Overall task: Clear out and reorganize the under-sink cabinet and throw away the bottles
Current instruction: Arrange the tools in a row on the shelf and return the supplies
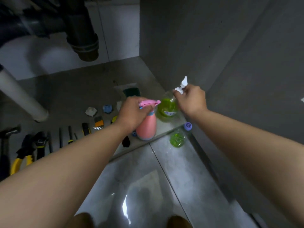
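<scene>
My left hand (131, 112) grips the pink trigger head of a pink spray bottle (147, 127) standing at the cabinet's front edge. My right hand (191, 99) is closed around the white pump top of a clear bottle of green liquid (167, 106) just right of the pink one. A small bottle of green liquid with a purple cap (178, 137) stands on the shiny floor right below the cabinet's front edge, apart from both hands.
On the cabinet floor (79, 89) lies a row of tools: a hammer (8, 134), yellow-handled pliers (24, 155), screwdrivers (60, 137), a utility knife (86, 128). Small scraps and a green sponge (131, 91) lie behind. A drain pipe (82, 40) hangs overhead; a white pipe (19, 96) slants at left.
</scene>
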`<action>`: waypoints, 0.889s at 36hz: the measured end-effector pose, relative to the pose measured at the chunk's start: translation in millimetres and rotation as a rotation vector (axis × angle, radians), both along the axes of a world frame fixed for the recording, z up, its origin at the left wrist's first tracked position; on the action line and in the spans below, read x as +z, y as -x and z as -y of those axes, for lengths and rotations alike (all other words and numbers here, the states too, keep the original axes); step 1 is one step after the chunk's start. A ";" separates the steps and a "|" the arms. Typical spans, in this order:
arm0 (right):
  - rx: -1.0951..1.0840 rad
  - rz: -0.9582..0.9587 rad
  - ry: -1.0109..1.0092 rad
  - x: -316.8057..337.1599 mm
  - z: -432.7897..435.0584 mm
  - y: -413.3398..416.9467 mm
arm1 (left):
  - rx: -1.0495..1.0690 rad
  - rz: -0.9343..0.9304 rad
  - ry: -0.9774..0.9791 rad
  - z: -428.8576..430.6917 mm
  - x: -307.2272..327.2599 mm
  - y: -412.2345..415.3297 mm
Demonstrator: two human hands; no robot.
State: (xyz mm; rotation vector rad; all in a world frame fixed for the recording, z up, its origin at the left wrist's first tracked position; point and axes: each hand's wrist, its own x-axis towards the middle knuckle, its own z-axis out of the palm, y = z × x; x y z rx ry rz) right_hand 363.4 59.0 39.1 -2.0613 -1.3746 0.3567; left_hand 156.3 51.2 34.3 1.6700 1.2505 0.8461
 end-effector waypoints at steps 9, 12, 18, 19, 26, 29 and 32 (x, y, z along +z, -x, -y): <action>-0.016 -0.095 0.225 -32.6 -93.8 2.7 | -0.056 0.088 -0.030 -26.3 -14.8 11.0; -0.001 -0.042 0.263 -36.9 -111.0 -0.1 | -0.084 0.068 -0.069 -29.1 -21.6 9.4; 0.100 -0.011 0.360 -44.0 -126.1 -6.5 | -0.122 0.075 -0.092 -28.1 -27.4 -0.3; 0.109 0.000 0.350 -44.7 -125.5 -7.2 | -0.121 0.079 -0.094 -28.4 -29.0 -0.6; 0.042 -0.169 0.202 -53.6 -96.7 -10.0 | -0.095 0.069 -0.090 -25.8 -31.0 -2.9; -0.022 -0.217 0.072 -58.0 -61.7 -9.5 | -0.080 0.081 -0.071 -22.6 -28.4 -4.9; -0.015 -0.201 -0.027 -66.2 -16.1 -6.9 | -0.072 0.067 -0.090 -16.8 -25.5 -6.5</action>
